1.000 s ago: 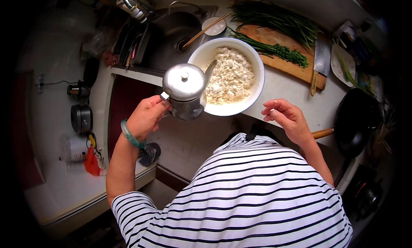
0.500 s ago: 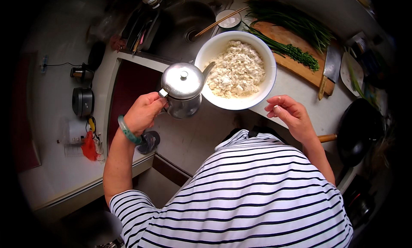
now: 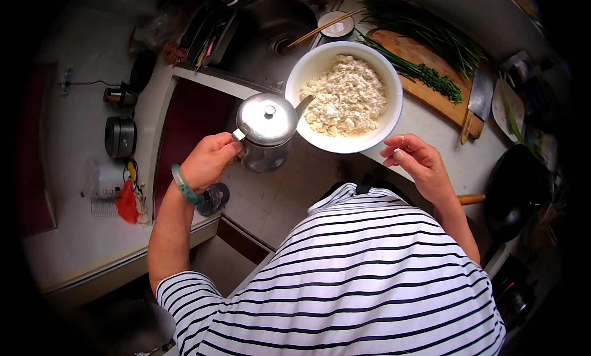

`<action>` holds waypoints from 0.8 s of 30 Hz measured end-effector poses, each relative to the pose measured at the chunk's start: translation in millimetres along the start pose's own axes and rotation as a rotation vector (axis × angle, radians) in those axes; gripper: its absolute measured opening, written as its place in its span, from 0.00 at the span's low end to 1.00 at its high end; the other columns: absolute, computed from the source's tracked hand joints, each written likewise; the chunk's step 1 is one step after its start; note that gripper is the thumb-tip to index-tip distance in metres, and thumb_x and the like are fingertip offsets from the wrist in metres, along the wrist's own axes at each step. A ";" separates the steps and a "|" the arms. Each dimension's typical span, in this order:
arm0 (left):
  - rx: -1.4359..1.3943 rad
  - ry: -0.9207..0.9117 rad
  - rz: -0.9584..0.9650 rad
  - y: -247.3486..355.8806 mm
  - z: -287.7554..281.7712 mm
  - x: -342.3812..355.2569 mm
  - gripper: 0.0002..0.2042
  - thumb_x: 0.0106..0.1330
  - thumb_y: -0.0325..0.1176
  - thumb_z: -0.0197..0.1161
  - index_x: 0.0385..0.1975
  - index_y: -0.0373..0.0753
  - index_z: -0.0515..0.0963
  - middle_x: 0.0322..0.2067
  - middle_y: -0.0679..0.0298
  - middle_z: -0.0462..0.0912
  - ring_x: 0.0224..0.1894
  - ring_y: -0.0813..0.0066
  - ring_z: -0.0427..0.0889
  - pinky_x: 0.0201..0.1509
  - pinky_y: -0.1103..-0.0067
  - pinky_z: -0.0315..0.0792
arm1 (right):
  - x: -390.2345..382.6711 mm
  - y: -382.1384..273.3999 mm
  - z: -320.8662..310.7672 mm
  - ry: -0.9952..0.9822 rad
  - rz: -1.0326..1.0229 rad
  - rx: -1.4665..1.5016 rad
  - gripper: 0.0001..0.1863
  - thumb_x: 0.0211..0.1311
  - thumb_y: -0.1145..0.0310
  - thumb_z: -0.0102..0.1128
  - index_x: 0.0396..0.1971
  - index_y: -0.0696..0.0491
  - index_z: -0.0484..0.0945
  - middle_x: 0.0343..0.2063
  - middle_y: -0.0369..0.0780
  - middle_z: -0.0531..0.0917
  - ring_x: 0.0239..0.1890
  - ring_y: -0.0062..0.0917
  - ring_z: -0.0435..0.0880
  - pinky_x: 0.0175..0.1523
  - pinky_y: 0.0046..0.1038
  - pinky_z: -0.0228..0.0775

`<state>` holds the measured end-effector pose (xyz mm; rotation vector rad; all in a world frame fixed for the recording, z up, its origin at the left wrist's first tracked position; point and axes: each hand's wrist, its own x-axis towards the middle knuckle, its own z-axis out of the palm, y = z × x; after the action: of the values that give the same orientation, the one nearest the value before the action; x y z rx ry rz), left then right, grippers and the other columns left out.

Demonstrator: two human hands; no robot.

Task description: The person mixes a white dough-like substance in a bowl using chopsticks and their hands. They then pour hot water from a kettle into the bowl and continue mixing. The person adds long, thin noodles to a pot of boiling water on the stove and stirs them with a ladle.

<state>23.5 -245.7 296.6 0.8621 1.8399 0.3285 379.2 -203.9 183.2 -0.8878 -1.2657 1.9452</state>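
My left hand point(image 3: 209, 162), a green bangle on its wrist, grips the handle of a metal kettle point(image 3: 265, 119). The kettle's lid is on, and its spout reaches over the near left rim of a white bowl point(image 3: 308, 72). Inside the bowl lies a heap of lumpy, pale flour dough point(image 3: 348, 97). Whether liquid comes from the spout is not visible. My right hand point(image 3: 418, 165) hovers by the counter edge, just right of the bowl and apart from it. Its fingers are loosely curled with nothing held, and pale bits stick to them.
Behind the bowl are a small bowl point(image 3: 335, 24) with chopsticks point(image 3: 320, 29) and a sink point(image 3: 265, 42). To the right, a cutting board point(image 3: 431, 103) holds chopped greens point(image 3: 437, 82), long green stalks point(image 3: 425, 32) and a cleaver point(image 3: 480, 97). A black wok point(image 3: 517, 196) sits farther right.
The view has shifted slightly, so the counter things appear a little to the right. The kettle stays beside the bowl with its spout over the rim. My right hand keeps its pose.
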 end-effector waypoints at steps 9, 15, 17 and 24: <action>0.023 -0.060 0.087 38.6 12.8 17.3 0.10 0.66 0.38 0.52 0.28 0.39 0.73 0.13 0.79 0.60 0.13 0.92 0.54 0.13 0.88 0.48 | -11.9 -0.3 -7.9 0.060 -0.023 0.013 0.13 0.66 0.71 0.48 0.47 0.59 0.72 0.38 0.39 0.78 0.39 0.20 0.78 0.48 0.24 0.71; 0.062 -0.107 0.129 61.7 19.2 41.1 0.11 0.66 0.40 0.52 0.29 0.40 0.73 0.13 0.80 0.58 0.14 0.93 0.52 0.14 0.89 0.46 | -21.6 -3.7 -15.7 0.125 -0.018 0.000 0.13 0.65 0.71 0.48 0.47 0.59 0.72 0.38 0.39 0.78 0.39 0.20 0.78 0.48 0.23 0.70; 0.064 -0.113 0.127 65.0 19.3 50.4 0.11 0.67 0.40 0.52 0.29 0.40 0.73 0.13 0.80 0.57 0.14 0.93 0.52 0.13 0.89 0.47 | -23.7 -3.6 -17.3 0.146 -0.023 0.009 0.13 0.65 0.71 0.48 0.47 0.59 0.72 0.38 0.39 0.78 0.39 0.20 0.78 0.48 0.23 0.70; 0.054 -0.107 0.144 70.2 13.5 63.5 0.10 0.66 0.39 0.52 0.28 0.41 0.73 0.13 0.81 0.58 0.13 0.92 0.53 0.13 0.89 0.48 | -26.7 -4.0 -20.5 0.180 -0.028 -0.003 0.13 0.65 0.71 0.48 0.47 0.59 0.72 0.38 0.39 0.79 0.38 0.20 0.78 0.48 0.23 0.70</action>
<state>50.8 -154.5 287.6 1.0326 1.6989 0.3183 411.5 -213.9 185.8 -1.0175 -1.1702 1.7979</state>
